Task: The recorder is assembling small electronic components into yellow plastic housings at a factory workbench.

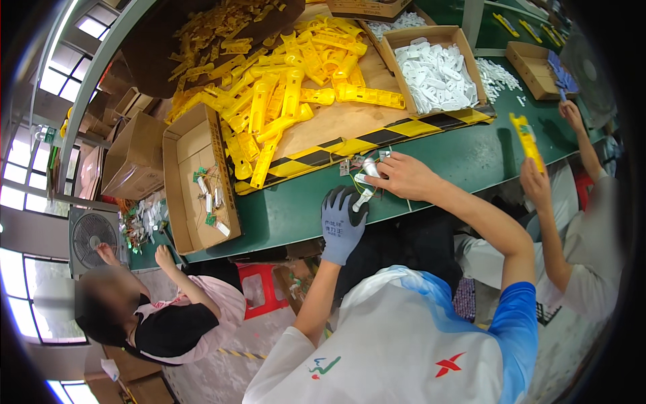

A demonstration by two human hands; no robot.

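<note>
My left hand (342, 219), in a grey glove with dark fingertips, is closed at the table's front edge. Against its thumb side it grips a small white plastic part (363, 198). The bare right hand (408, 176) has its fingers bent over a second white piece (371, 168), and thin wires run between the parts. Just beyond the fingers, small metal-and-board pieces (345, 167) lie on the green table (296, 212). Parts of both grips are hidden by the fingers.
A wooden board edged in yellow-black tape (316, 158) carries piled yellow plastic housings (276, 94). A box of white parts (437, 74) stands right; another carton (198, 182) holds wired boards. People sit on both sides; the right one holds a yellow housing (528, 145).
</note>
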